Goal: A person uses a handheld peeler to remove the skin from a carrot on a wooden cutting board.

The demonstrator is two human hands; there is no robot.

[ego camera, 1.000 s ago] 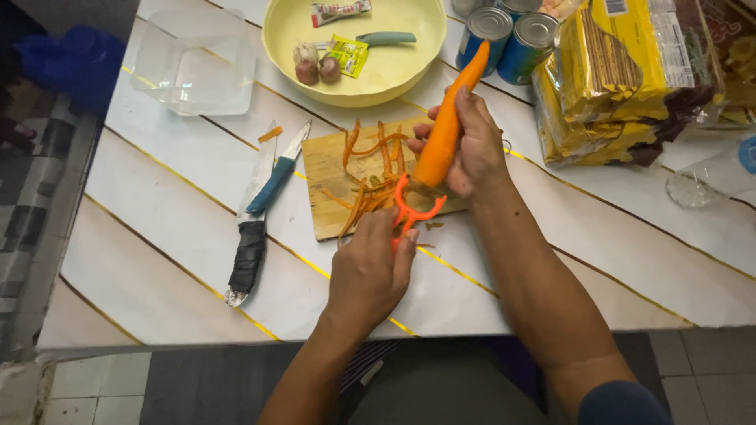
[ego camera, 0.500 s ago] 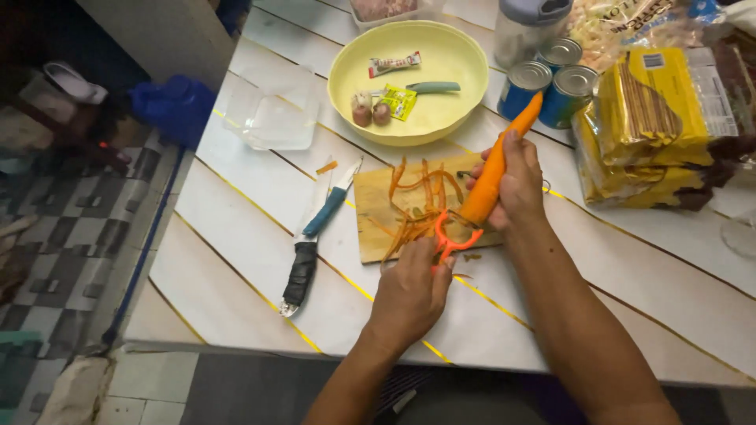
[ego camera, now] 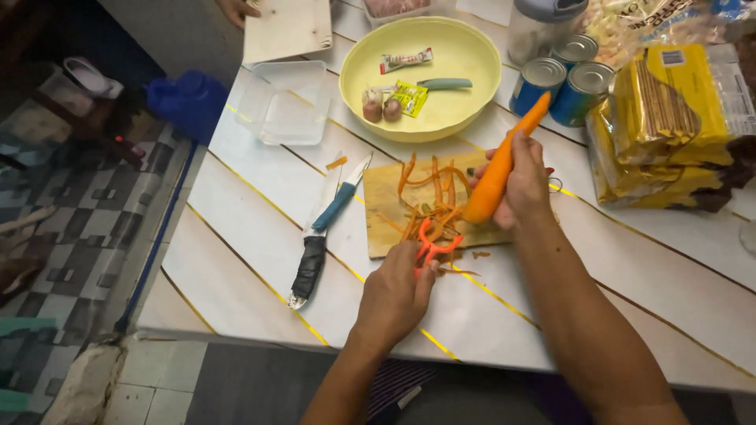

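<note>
Peelings [ego camera: 429, 197] litter the board [ego camera: 386, 228] between knives [ego camera: 323, 228] and carrot [ego camera: 500, 169]

Both forearms bare, no sleeves or rings.

A matt wooden cutting board [ego camera: 394, 208] lies on painted white planks [ego camera: 260, 228] beside a glossy yellow plastic bowl [ego camera: 472, 79].

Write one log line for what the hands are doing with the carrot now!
right hand: holds carrot tilted | left hand: grips orange peeler | peels on cutting board
</note>
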